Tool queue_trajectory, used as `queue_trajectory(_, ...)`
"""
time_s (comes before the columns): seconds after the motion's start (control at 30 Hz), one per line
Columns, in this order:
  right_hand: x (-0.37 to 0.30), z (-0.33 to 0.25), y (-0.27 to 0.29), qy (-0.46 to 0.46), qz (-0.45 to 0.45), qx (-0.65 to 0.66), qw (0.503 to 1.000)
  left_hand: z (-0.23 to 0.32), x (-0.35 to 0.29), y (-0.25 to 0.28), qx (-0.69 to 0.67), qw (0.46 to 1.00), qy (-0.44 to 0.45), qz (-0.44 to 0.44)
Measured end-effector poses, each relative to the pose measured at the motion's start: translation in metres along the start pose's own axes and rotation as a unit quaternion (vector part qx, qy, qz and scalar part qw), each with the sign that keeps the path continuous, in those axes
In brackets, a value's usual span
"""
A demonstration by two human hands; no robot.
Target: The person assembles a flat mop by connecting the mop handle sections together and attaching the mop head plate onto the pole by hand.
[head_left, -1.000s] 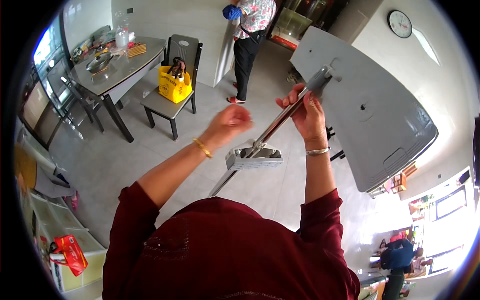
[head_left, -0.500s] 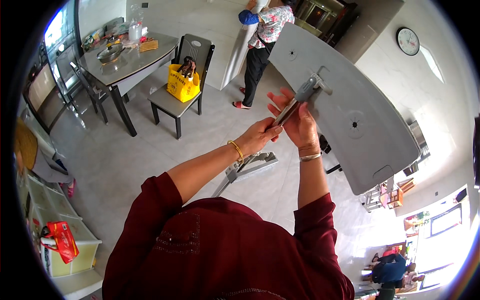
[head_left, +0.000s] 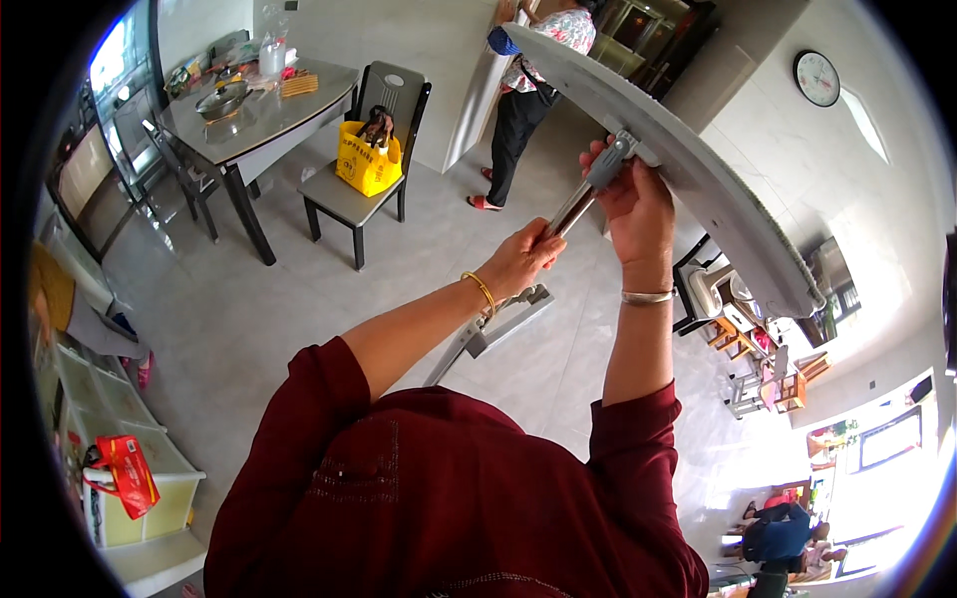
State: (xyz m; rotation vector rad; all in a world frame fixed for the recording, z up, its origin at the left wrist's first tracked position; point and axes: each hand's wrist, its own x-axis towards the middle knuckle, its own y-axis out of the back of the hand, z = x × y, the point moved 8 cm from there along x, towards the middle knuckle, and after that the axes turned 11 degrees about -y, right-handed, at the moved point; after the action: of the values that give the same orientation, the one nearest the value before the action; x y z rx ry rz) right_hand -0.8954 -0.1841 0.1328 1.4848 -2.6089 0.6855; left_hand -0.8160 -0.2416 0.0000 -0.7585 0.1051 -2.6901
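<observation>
My left hand (head_left: pixel 520 257) is closed round the metal pole of a flat mop, below its grey swivel joint (head_left: pixel 610 164). At that joint my right hand (head_left: pixel 638 207) curls its fingers and thumb about the top of the pole, just under the head. The wide grey mop head (head_left: pixel 698 184) is raised and tilted, seen nearly edge-on, with a fuzzy pad edge along its far side. Below my left wrist is a grey bracket-like frame (head_left: pixel 510 324) on a thin bar; whether it belongs to the mop I cannot tell.
A dining table (head_left: pixel 224 145) with a lidded pan stands at the far left. Beside it a chair (head_left: pixel 349 204) bears a yellow bag (head_left: pixel 367 164). Another person (head_left: pixel 518 120) stands beyond the mop head. Shelves (head_left: pixel 164 478) with a red bag are at the lower left.
The mop head has tipped from showing its broad grey face to nearly edge-on. My right hand has moved slightly up and right and closed round the joint; my left stays on the pole.
</observation>
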Motion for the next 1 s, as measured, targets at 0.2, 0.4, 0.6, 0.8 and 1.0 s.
queue_trajectory(0.2,-0.001,-0.009,-0.024,-0.004,-0.053,-0.074,0.996,0.001,0.005,0.003,-0.001,0.999,-0.028,0.029)
queue_trajectory(0.4,0.008,-0.006,-0.029,-0.004,0.027,-0.101,0.995,-0.008,0.015,0.003,0.026,0.999,-0.014,0.025)
queue_trajectory(0.6,0.027,0.011,-0.036,-0.078,-0.006,-0.079,0.994,0.007,0.018,0.012,0.149,0.984,-0.044,0.083)
queue_trajectory(0.8,0.042,0.028,-0.048,-0.124,0.012,-0.062,0.990,0.037,0.016,0.025,0.285,0.943,-0.077,0.153)
queue_trajectory(1.0,0.044,0.029,-0.063,-0.082,-0.018,-0.085,0.993,0.032,0.019,0.040,0.207,0.964,-0.004,0.166)
